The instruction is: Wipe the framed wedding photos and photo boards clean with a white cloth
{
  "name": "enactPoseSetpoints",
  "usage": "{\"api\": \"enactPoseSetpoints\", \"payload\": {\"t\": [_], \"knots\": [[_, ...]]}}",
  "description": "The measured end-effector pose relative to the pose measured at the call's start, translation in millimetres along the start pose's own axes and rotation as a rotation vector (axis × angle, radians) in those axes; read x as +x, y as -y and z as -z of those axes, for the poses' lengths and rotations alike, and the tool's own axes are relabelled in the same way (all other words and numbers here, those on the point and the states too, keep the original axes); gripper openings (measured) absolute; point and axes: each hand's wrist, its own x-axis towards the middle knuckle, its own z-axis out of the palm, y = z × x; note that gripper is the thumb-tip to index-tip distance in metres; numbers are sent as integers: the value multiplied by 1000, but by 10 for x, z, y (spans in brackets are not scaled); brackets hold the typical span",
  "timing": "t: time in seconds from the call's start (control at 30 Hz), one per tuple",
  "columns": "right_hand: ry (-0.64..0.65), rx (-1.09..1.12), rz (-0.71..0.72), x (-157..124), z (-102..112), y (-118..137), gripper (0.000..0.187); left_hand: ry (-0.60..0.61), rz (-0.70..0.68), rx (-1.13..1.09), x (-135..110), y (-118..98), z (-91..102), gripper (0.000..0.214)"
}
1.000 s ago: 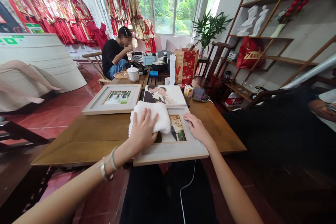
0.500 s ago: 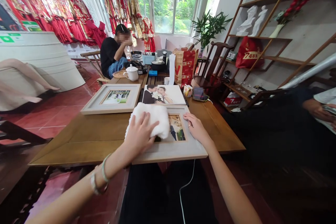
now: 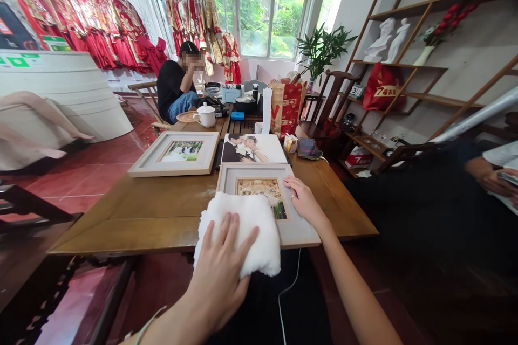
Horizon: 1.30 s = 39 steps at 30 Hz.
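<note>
The left hand is lying open, palm down, its fingers spreading across a fluffy white cloth; whether the thumb is pinching the cloth underneath, I cannot tell. The cloth is sitting directly beneath this hand, covering the near left corner of a picture frame and hanging past its near edge. A thin bracelet is circling the left wrist.

The right hand is resting on the frame's right border, its fingers bending slightly; the view is not showing whether it is gripping the edge. Just left of this hand, inside the frame, a photo is showing, with the cloth overlapping its lower part.

Beyond the right hand and a little to its left, a loose print is lying behind the frame. A small box and a phone are standing past that hand. Beyond the left hand and to its left, a second framed picture is lying on the wooden surface. Below the right hand, a white cable is hanging.
</note>
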Motion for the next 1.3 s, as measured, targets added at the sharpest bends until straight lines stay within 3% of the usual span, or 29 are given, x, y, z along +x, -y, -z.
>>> {"api": "enactPoseSetpoints", "payload": {"t": [0.23, 0.47, 0.57, 0.73, 0.83, 1.07, 1.17, 1.3], "knots": [[43, -5, -4, -3, 25, 24, 40, 25, 39, 20, 375, 18, 84, 61], [37, -5, 4, -9, -10, -31, 42, -58, 21, 208, 1234, 323, -60, 66], [23, 0, 8, -4, -16, -28, 42, -65, -139, 204, 1609, 446, -85, 66], [37, 26, 32, 14, 15, 21, 40, 0, -583, 185, 2113, 498, -53, 68], [39, 23, 28, 18, 21, 32, 40, 39, -663, 182, 2296, 444, -72, 78], [17, 22, 28, 14, -8, -4, 39, 59, -625, 181, 2274, 342, -115, 59], [6, 30, 27, 15, -9, -14, 40, 96, -599, 179, 2100, 311, -37, 56], [23, 44, 38, 15, -4, -15, 42, 203, -569, 111, 1687, 212, 107, 60]]}}
